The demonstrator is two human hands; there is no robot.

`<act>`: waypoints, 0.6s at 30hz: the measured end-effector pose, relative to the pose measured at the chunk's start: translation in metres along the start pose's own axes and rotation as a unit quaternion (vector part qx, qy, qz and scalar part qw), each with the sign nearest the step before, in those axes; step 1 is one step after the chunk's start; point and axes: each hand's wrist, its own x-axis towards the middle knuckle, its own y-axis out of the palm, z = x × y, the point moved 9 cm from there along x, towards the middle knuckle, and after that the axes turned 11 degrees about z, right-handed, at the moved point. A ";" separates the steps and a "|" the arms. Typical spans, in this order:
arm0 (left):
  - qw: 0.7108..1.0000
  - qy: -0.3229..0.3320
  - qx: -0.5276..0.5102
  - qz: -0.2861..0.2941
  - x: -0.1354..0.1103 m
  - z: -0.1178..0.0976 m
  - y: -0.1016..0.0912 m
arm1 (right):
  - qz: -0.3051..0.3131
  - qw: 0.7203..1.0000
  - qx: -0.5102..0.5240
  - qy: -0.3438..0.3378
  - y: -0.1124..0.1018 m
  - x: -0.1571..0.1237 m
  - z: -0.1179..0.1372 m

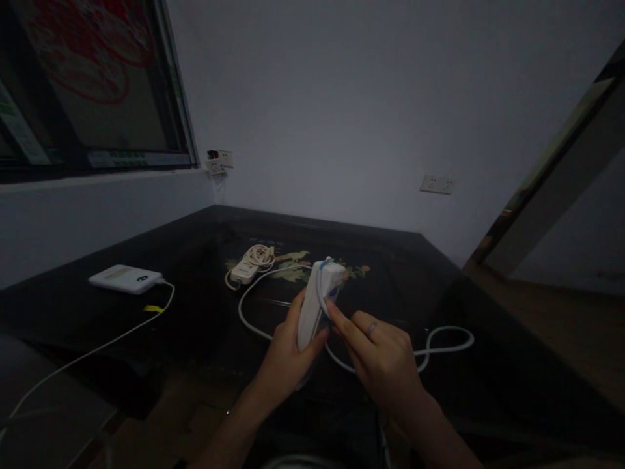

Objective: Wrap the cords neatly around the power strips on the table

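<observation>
A white, box-shaped power strip [309,311] is tilted upward above the dark table, with my left hand [289,348] wrapped round its lower part. Its white cord [321,290] runs over the top end and down along its side. My right hand [378,345], with a ring on one finger, is closed on this cord close to the strip. More of the cord loops on the table to the left of the strip and out to the right of my right hand. Part of the strip's right side is hidden behind my fingers.
A second, smaller power strip [244,270] with a coiled beige cord [260,255] lies behind my left hand. At the left, a white power bank [127,278] has a thin cable [117,339] trailing off the table [390,260]. Sockets [438,185] are on the wall.
</observation>
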 end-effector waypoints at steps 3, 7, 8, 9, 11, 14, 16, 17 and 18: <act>1.000 0.025 0.004 0.006 0.004 -0.009 -0.001 | -0.005 1.000 0.003 0.000 -0.004 -0.001 -0.005; 0.995 0.006 -0.099 0.021 -0.003 -0.006 0.005 | -0.014 0.998 0.056 -0.004 -0.008 -0.002 -0.012; 0.990 -0.008 -0.139 0.027 -0.006 -0.003 0.008 | -0.020 0.997 0.076 -0.005 -0.008 -0.002 -0.013; 0.982 -0.026 -0.183 0.036 -0.009 0.000 0.011 | -0.028 0.995 0.098 -0.007 -0.009 -0.002 -0.014; 0.961 -0.056 -0.268 0.052 -0.013 0.004 0.018 | -0.044 0.988 0.149 -0.002 -0.011 -0.004 -0.016; 0.930 -0.064 -0.357 0.062 -0.013 0.003 0.022 | -0.046 0.968 0.245 0.033 -0.007 -0.005 -0.025; 0.914 -0.045 -0.396 0.076 -0.012 -0.002 0.021 | -0.038 0.948 0.307 0.077 -0.002 -0.006 -0.037; 0.906 -0.035 -0.413 0.084 -0.011 -0.003 0.021 | -0.036 0.936 0.334 0.101 0.002 -0.007 -0.044; 0.899 -0.025 -0.427 0.090 -0.011 -0.005 0.021 | -0.030 0.925 0.358 0.125 0.005 -0.009 -0.051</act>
